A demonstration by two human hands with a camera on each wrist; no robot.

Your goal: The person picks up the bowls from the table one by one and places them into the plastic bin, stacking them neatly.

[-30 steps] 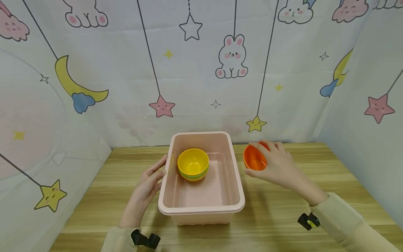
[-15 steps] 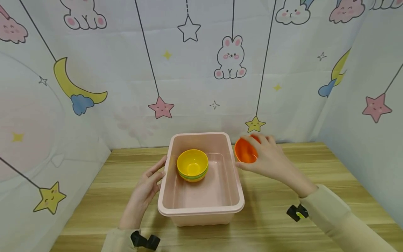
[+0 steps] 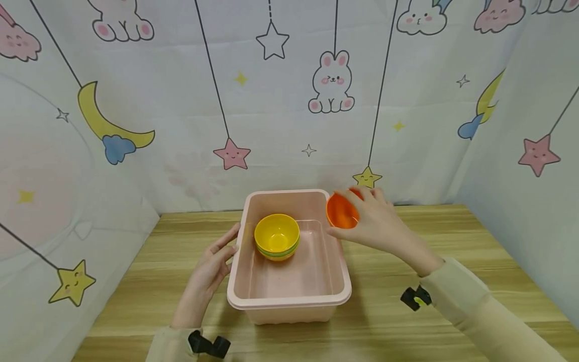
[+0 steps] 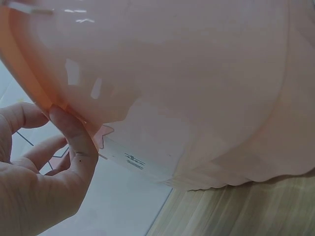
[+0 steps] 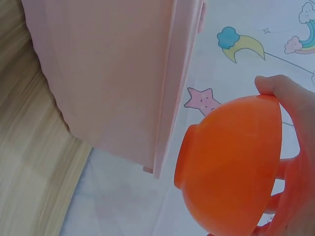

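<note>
A pale pink plastic tub (image 3: 289, 301) stands on the table with a small stack of bowls inside, a yellow bowl (image 3: 277, 234) on top and a green rim below it. My left hand (image 3: 212, 266) is at the tub's left rim; in the left wrist view its thumb and a finger (image 4: 74, 130) pinch the rim's edge. An orange bowl (image 3: 340, 211), tilted with its inside toward the head camera, is held by its rim in my right hand (image 3: 377, 221). In the right wrist view the bowl's rounded underside (image 5: 231, 162) faces the tub wall, apart from it.
The wooden table (image 3: 416, 311) extends to both sides of the tub. Behind it hangs a white cloth (image 3: 289, 130) printed with stars, moons and rabbits, which also covers both sides. A black wrist camera (image 3: 416, 297) sits at each sleeve.
My right hand has carried the orange bowl leftward and slightly up, from right of the tub to its far right rim. The left hand, tub and stacked bowls have stayed put.
</note>
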